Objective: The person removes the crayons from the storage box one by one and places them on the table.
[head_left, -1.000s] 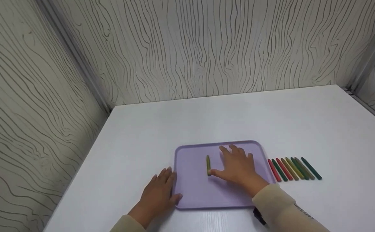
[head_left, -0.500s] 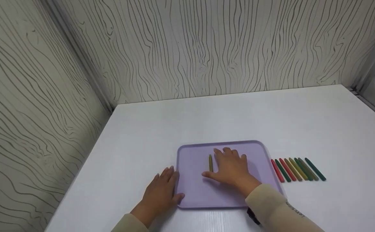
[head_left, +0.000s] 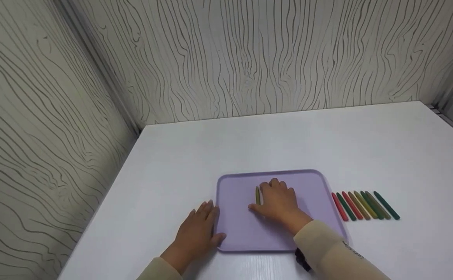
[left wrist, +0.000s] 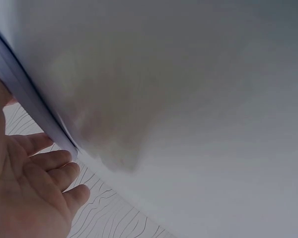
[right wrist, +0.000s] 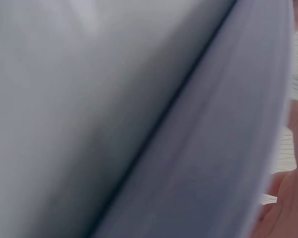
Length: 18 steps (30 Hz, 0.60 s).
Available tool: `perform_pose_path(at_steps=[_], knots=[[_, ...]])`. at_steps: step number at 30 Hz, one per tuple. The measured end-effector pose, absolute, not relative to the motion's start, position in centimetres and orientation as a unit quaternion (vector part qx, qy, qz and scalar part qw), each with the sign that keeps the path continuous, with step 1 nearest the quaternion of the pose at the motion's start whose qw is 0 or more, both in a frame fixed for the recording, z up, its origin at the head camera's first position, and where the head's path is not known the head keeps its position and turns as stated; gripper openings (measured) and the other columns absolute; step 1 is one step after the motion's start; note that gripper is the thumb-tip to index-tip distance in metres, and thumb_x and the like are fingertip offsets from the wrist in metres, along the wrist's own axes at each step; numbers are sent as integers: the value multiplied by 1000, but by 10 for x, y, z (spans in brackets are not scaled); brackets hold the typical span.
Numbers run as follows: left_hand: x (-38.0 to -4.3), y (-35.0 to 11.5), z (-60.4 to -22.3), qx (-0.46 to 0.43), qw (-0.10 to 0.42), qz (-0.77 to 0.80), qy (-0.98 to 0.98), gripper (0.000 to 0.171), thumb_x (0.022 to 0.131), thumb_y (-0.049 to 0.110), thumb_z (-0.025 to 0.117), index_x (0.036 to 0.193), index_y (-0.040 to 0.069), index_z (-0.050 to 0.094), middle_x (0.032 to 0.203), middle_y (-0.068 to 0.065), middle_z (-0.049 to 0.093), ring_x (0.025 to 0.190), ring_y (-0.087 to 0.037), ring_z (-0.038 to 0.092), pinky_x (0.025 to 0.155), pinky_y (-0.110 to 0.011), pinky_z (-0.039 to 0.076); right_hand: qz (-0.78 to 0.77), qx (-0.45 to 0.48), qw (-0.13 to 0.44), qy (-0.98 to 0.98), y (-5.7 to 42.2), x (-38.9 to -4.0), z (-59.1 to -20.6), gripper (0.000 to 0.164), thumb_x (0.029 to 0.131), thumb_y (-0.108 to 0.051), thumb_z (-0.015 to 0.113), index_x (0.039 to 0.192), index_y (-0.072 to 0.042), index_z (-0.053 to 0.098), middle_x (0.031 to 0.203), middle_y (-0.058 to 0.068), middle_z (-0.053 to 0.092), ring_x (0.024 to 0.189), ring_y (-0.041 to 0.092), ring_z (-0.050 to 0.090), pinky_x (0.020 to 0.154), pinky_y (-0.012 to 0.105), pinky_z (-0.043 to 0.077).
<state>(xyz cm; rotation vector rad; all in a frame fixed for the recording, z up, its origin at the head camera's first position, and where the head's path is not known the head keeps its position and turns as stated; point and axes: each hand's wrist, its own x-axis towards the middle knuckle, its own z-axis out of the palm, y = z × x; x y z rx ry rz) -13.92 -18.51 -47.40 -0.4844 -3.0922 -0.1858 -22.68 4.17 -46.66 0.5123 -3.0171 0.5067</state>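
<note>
A light purple tray (head_left: 236, 233) lies on the table. On it an olive-green crayon (head_left: 257, 192) points away from me. My right hand (head_left: 277, 202) is over the crayon, thumb crossing to its left and bent fingers at its right. The crayon's lower end is hidden under the hand; I cannot tell whether it is pinched. In the right wrist view the tray's rim (right wrist: 213, 119) covers much of that hand. My left hand (head_left: 197, 231) rests at the tray's left edge, fingers along its side and thumb over the near corner. The left wrist view shows its fingers (left wrist: 52, 159) loosely bent beside the rim.
To the right of the tray, several crayons lie side by side in a row, among them a red crayon (head_left: 339, 207) and a dark green crayon (head_left: 387, 205). The white table (head_left: 281, 136) runs back to patterned wall panels (head_left: 250, 58). A black object (head_left: 302, 260) shows beneath the right sleeve.
My right hand has moved left over the crayon, its spread fingers bending in. The thumb has passed to the crayon's left side. Crayon, tray and left hand stay put; the view shifted slightly.
</note>
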Motion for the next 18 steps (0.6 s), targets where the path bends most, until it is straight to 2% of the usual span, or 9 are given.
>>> perform_pose_path(at_steps=[7, 13, 18], knots=[[-139, -184, -472, -153, -6, -56, -987, 72, 90, 48, 58, 143, 1, 40, 149, -17, 35, 137, -33, 30, 108, -51, 28, 217, 179, -1, -960, 44, -230, -468, 51, 77, -31, 78, 116, -2, 62, 100, 11, 53, 88, 27, 54, 76, 47, 47], [-139, -184, -471, -149, -20, -58, -987, 73, 91, 48, 57, 143, 2, 39, 149, -17, 34, 138, -33, 29, 109, -51, 27, 254, 186, -18, -949, 46, -231, -467, 37, 78, -15, 73, 113, -4, 65, 93, 6, 52, 77, 21, 55, 71, 40, 50], [-139, -184, -472, -148, -13, -55, -987, 72, 90, 48, 58, 143, 1, 40, 149, -17, 35, 137, -33, 31, 108, -51, 28, 280, 177, -32, -943, 45, -233, -469, 33, 76, -5, 68, 109, -6, 67, 87, 3, 52, 74, 20, 54, 68, 39, 49]])
